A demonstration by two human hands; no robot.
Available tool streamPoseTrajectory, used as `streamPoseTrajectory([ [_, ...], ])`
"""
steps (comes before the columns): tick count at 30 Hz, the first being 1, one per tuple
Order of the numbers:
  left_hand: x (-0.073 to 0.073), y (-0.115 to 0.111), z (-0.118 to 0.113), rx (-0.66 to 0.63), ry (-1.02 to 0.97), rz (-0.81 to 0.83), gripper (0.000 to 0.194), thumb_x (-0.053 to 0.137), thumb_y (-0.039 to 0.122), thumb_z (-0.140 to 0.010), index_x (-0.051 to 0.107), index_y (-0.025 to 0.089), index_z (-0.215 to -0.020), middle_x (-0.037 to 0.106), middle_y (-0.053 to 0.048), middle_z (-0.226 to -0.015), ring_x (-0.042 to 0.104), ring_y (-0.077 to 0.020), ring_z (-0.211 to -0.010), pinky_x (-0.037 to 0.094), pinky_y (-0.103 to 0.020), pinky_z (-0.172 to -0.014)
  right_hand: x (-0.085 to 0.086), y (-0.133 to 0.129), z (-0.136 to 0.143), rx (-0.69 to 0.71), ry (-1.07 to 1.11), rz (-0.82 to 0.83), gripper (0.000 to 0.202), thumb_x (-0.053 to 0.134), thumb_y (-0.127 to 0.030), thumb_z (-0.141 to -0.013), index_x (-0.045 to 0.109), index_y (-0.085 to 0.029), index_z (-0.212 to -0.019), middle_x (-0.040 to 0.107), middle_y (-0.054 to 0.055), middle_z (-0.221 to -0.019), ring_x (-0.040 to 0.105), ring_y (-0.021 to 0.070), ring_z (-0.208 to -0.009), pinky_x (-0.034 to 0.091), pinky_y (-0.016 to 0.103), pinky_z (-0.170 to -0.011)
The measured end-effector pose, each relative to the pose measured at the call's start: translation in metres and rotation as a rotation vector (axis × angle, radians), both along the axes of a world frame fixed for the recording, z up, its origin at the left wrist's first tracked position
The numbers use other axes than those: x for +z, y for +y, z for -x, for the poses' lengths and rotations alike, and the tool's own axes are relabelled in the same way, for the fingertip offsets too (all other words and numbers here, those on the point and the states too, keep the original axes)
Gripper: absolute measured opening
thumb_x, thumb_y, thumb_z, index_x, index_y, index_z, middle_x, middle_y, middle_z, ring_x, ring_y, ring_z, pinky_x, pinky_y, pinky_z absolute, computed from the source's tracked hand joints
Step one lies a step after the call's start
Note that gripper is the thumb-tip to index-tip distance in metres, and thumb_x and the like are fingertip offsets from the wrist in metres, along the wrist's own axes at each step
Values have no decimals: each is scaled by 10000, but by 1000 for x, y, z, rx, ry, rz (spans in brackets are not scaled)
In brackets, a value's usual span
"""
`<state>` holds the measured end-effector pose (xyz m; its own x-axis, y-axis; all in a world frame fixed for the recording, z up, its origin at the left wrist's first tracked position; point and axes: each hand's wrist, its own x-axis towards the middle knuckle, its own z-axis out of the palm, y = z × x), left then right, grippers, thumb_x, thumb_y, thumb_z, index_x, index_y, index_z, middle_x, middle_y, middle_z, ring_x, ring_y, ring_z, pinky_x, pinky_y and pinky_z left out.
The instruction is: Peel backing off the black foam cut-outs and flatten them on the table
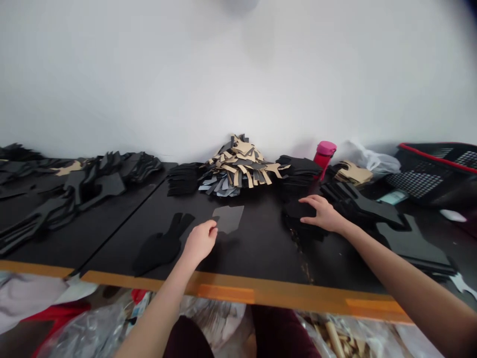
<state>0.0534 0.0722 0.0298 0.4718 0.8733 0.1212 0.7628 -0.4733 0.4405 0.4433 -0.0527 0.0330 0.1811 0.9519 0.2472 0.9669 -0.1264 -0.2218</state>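
Observation:
My left hand (201,242) is closed in a pinch at the near left corner of a thin grey cut-out piece (230,219). A dark shadow shows on the table below that piece. Left of this hand lies a black, paddle-shaped cut-out (158,251) with two prongs. My right hand (323,215) has its thumb and fingers apart over a pile of black cut-outs (294,211); whether it touches the top one I cannot tell. Behind it rises a neat stack of black pieces (300,169).
A heap of tan, black and grey scraps (242,161) stands against the wall. Black cut-outs (108,184) cover the left table. To the right are a pink bottle (324,155), a black basket (421,171) and more black pieces (413,243). An orange-taped edge (238,293) runs along the front.

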Motion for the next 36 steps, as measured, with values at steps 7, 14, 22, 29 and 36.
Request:
streamPoseTrajectory([
  [7,11,-16,15,-115,-66,162,209,406,280,-842,451,180,-664,598,6,-682,535,-124,-643,331,-220,-602,-8,4,-1,-8,0,3,531,640,-403,-698,543,-204,-1181,485,123,-1214,438,290,-1150,374,435,-953],
  [14,15,-31,17,-179,-81,227,233,396,307,-842,389,178,-649,524,18,-645,485,-123,-627,308,-223,-603,1,0,6,6,-1,-16,608,645,-403,-682,495,-196,-1234,462,135,-1250,401,316,-1190,361,475,-958],
  [22,33,-58,17,-263,-73,317,267,385,375,-858,407,178,-680,462,38,-639,402,-106,-603,274,-219,-570,-15,-30,114,328,196,49,686,728,-382,-630,484,-205,-1246,408,125,-1301,352,283,-1236,276,450,-1039],
  [29,44,-68,13,-413,31,269,232,408,299,-851,465,174,-664,517,32,-668,444,-107,-626,271,-229,-588,0,-52,162,381,599,-22,446,587,-373,-811,477,-210,-1211,439,110,-1248,413,228,-1176,337,396,-1003],
  [36,53,-64,18,-168,-268,-199,127,513,313,-809,550,192,-800,583,-33,-868,539,-185,-890,365,-319,-849,14,-57,183,182,1146,-165,208,581,-281,-802,435,-211,-932,443,-26,-760,457,95,-658,436,225,-598],
])
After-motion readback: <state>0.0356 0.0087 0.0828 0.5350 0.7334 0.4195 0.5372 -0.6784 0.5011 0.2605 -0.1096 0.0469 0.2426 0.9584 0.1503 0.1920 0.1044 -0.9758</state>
